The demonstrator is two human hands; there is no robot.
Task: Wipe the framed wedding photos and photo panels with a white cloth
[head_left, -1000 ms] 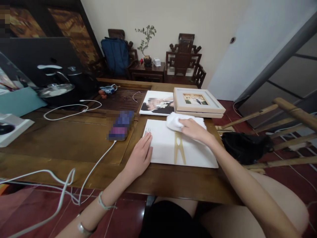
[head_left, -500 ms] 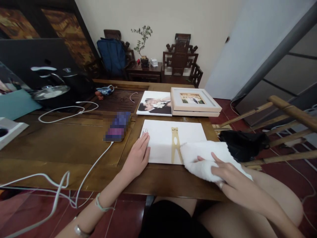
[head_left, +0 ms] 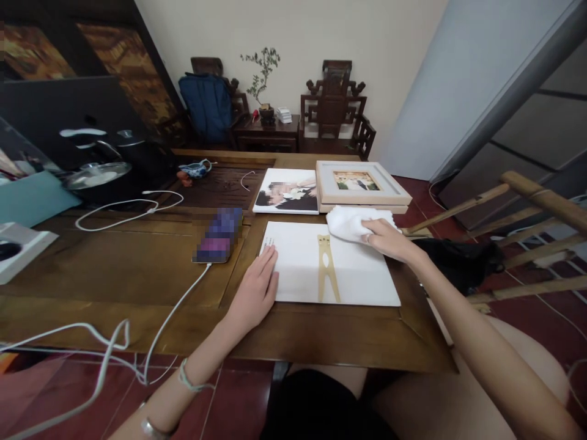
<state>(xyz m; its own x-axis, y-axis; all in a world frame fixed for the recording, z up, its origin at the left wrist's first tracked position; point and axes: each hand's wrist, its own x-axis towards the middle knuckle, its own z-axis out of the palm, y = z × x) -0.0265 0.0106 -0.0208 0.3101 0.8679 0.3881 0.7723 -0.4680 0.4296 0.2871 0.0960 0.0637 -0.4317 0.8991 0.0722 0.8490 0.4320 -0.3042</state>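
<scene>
A white rectangular panel (head_left: 293, 269) lies flat near the front of the wooden table, with a tan, two-legged stand piece (head_left: 326, 263) on its face. My left hand (head_left: 257, 284) rests on the panel's left edge, fingers stretched out flat. In my right hand (head_left: 384, 237) is a white cloth (head_left: 351, 223), bunched under the fingers at the panel's far right corner. Just behind the panel lie a photo print (head_left: 293, 198) and, to its right, light wooden picture frames (head_left: 385, 198), stacked, the upper one holding a picture.
Left of the panel lies a phone (head_left: 217, 235) with a white cable (head_left: 177, 308) running off the front edge. A lidded pot (head_left: 98, 177) and a blue-and-white ornament (head_left: 196, 168) stand farther back. A bamboo chair (head_left: 541, 198) is at the right.
My right hand has moved the cloth away from me, from the panel's near right corner to its far right corner. My left hand has stayed in place.
</scene>
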